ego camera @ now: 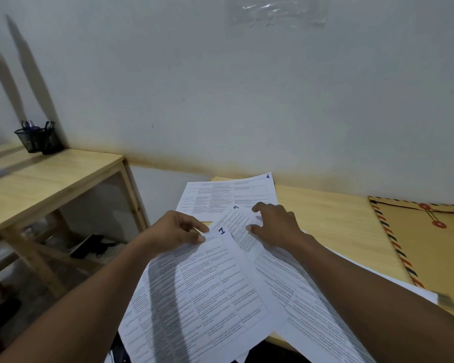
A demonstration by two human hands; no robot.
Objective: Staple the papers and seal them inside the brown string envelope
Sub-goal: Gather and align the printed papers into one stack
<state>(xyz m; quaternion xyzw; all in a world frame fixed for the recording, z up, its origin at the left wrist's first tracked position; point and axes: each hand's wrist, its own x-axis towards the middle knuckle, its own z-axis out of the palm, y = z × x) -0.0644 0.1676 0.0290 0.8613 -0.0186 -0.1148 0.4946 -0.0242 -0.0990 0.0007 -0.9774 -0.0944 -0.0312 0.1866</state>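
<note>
Several printed sheets lie spread over the near left part of the wooden desk (333, 221). My left hand (174, 231) pinches the top corner of the sheet marked 1 (207, 289) and holds it lifted. My right hand (275, 222) rests with spread fingers on the sheet marked 4 (240, 226). A further sheet marked 6 (226, 196) lies flat behind them, near the wall. The brown string envelope (425, 247), with striped edging and red string buttons, lies at the desk's right end, apart from both hands. No stapler is in view.
A lower wooden side table (50, 179) stands to the left, carrying a black mesh pen holder (38, 138). Dark items sit on its lower shelf (89, 246). A grey wall runs right behind the desk.
</note>
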